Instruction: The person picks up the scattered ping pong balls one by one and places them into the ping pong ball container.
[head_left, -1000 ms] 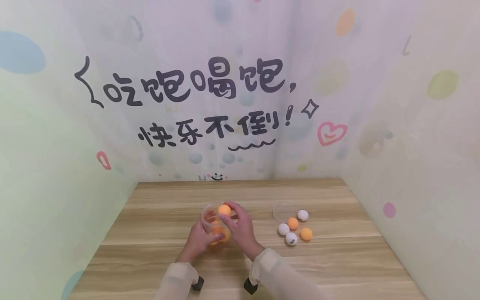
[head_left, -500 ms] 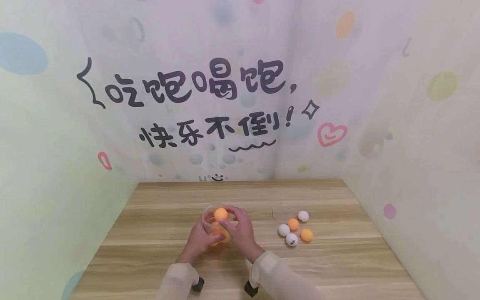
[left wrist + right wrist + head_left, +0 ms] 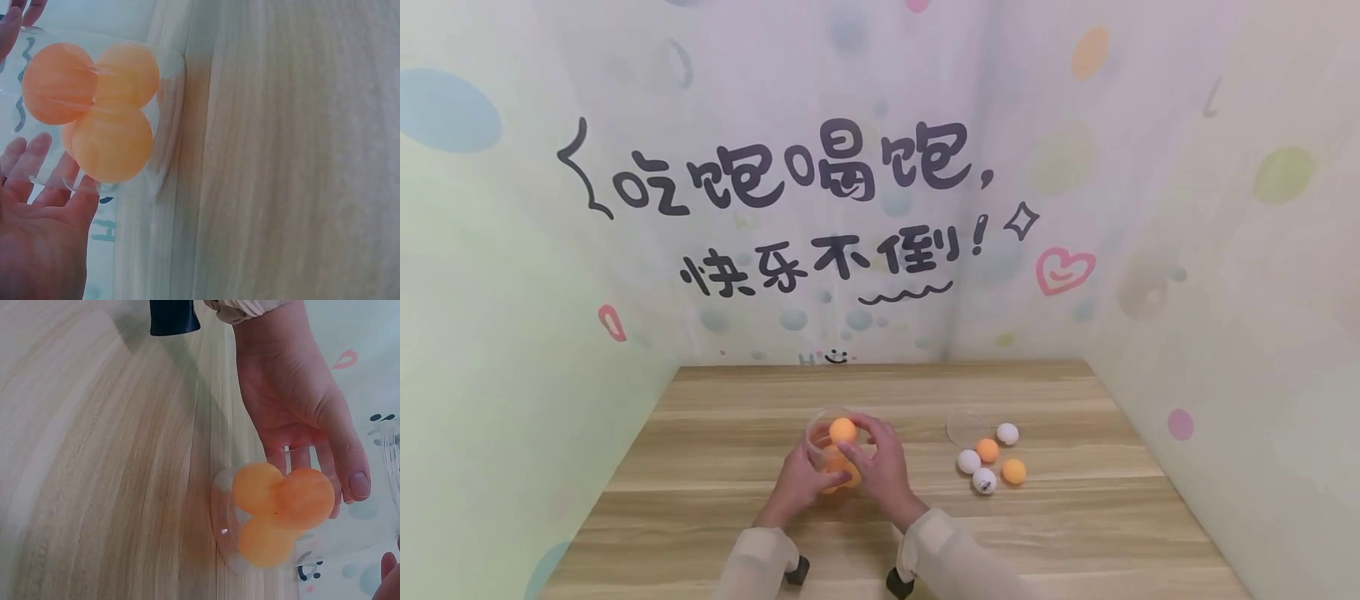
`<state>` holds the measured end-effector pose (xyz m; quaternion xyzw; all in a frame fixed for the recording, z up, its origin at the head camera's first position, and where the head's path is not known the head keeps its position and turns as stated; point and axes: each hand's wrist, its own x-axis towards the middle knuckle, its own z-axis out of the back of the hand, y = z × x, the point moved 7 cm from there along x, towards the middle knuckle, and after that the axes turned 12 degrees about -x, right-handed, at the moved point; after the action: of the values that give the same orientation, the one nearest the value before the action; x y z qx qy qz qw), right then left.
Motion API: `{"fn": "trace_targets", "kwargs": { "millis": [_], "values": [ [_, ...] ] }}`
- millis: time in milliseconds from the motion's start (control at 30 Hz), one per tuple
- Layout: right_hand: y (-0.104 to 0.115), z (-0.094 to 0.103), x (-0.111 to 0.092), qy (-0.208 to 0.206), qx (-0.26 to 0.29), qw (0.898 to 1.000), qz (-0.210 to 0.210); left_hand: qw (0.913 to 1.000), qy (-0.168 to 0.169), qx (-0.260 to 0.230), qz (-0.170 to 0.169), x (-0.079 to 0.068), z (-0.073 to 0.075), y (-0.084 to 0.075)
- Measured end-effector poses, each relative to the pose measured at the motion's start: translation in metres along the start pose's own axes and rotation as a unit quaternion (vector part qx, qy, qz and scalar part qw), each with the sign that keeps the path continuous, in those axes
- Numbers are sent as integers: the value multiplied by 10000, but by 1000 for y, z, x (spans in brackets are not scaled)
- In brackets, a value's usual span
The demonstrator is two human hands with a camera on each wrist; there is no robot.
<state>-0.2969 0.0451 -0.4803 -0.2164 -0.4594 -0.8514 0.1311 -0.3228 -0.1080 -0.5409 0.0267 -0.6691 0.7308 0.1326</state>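
Hands [image 3: 805, 483] over wood-grained table [image 3: 1075, 533], patterned walls [image 3: 1240, 333].

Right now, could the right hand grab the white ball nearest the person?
Probably not: the right hand pinches an orange ball at the mouth of the clear container, though the way to the white ball looks free.

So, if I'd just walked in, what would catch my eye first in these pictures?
Probably the bold black lettering spread across the pale back wall. Below it, the bright orange ball that the right hand pinches by the rim of a clear container, gripped by the left hand, with more orange balls inside. To their right, three white and two orange loose balls lie on the table.
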Motion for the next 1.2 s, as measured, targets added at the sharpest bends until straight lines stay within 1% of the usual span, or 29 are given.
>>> {"fn": "trace_targets", "kwargs": {
  "millis": [67,233,367,533,667,800,933,1200],
  "values": [
    [0,0,-1,8,11,10000,-54,10000,25,-3,-28,0,0,0],
    [1,1,-4,-104,-102,9999,79,10000,-26,70,0,-1,0,-1],
    [3,2,-7,-238,-95,9994,240,9999,-57,92,39,-1,1,0],
    [5,3,-9,-444,-90,9975,547,9999,-64,90,65,-1,2,1],
    [8,5,-9,-536,-82,9959,718,10000,-68,63,-2,-2,2,-1],
    [9,6,-10,-531,-48,9958,743,9999,-76,19,-91,-2,2,-3],
    [9,7,-11,-533,-10,9957,759,9999,-103,61,-29,-1,3,-3],
    [8,10,-13,-761,-195,9922,970,9999,-83,62,75,0,2,-1]
  ]
}}
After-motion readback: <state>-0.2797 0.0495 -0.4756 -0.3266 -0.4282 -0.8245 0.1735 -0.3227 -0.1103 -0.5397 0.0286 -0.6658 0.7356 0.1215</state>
